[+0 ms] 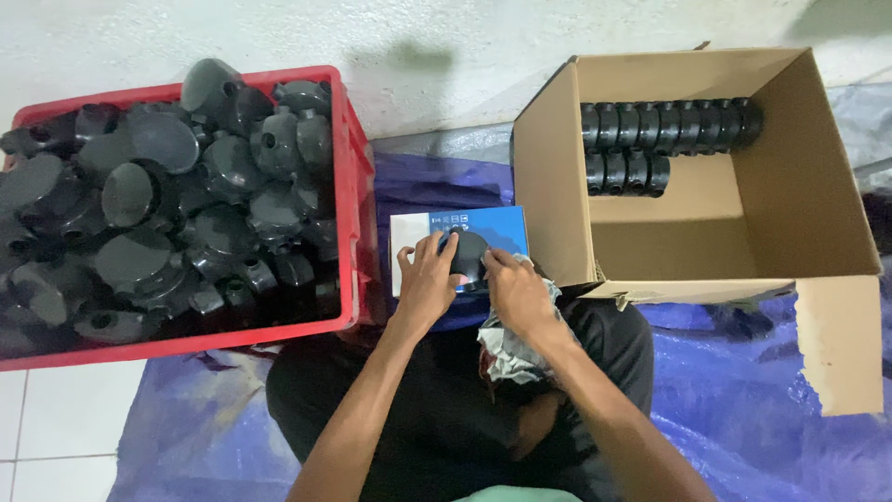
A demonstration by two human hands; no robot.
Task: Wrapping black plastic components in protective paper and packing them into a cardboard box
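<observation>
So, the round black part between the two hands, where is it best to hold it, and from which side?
Probably by its rounded rim, from both sides, as now: the left hand cups the left edge of the black part and the right hand, with a grey cloth, takes the right edge. Its domed top looks too smooth to pinch.

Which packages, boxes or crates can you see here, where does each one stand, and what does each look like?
Open brown cardboard box: right side, on the blue tarp, holding rows of black round plastic parts.
Red plastic crate: left side, heaped with black round parts.
Small blue-and-white flat printed box: centre, between crate and cardboard box, under both hands.
No screens or signs in view.
</observation>
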